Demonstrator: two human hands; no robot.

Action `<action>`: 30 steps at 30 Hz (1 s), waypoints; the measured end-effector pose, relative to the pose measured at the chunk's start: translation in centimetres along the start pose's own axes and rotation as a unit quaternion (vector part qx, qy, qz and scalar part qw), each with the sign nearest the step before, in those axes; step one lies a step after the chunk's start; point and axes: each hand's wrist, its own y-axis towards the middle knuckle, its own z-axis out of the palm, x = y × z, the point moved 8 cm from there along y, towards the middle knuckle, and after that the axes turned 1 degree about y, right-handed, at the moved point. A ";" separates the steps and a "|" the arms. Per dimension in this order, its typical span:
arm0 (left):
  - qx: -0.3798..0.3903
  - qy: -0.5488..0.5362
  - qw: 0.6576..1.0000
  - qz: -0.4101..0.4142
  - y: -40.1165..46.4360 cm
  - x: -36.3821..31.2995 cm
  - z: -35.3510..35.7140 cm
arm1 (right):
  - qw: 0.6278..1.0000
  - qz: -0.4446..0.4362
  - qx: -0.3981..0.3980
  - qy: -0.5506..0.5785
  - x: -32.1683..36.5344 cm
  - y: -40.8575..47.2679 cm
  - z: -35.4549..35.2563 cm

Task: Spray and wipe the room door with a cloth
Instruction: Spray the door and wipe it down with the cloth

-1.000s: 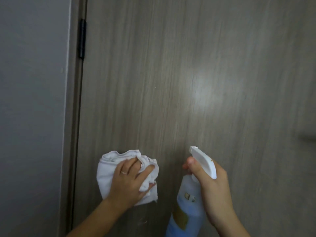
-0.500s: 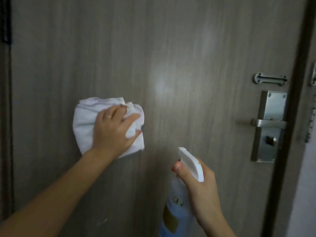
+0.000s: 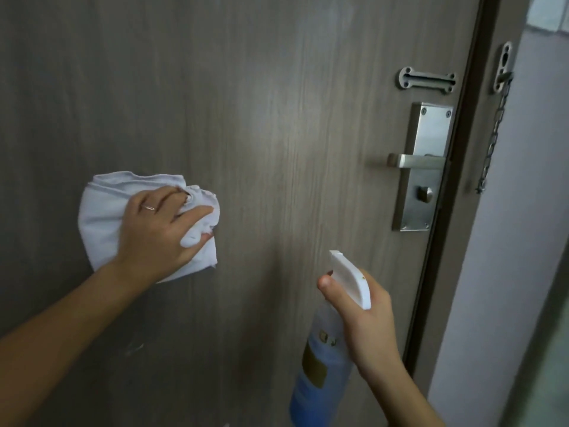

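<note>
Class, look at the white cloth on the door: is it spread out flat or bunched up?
Bunched up. The white cloth shows folds and a crumpled edge beneath the left hand, which presses it against the door.

One door (image 3: 261, 118), one cloth (image 3: 101, 217), one spray bottle (image 3: 323, 365), two hands.

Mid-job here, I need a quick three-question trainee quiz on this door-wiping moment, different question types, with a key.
1. True or false: the left hand presses the white cloth flat against the door.
2. Multiple choice: the spray bottle in the right hand has its nozzle pointing
A. at the cloth
B. up and toward the door panel
C. at the floor
3. Fill in: the lever handle sits on a metal plate, and hanging from the frame to its right is a door ____.

Key: 1 true; 2 B; 3 chain.
</note>
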 end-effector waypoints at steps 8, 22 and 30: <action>-0.022 -0.066 0.998 -0.013 4.2 -6.0 1.7 | 0.998 0.027 -0.022 -0.048 -3.6 -0.9 -4.9; -0.010 -0.172 0.984 -0.050 7.7 -14.8 5.8 | 0.995 0.026 -0.031 -0.087 -8.2 -0.8 -10.4; -0.028 -0.257 0.964 -0.064 7.9 -13.8 3.2 | 0.999 0.009 -0.014 -0.050 -6.8 0.2 -8.9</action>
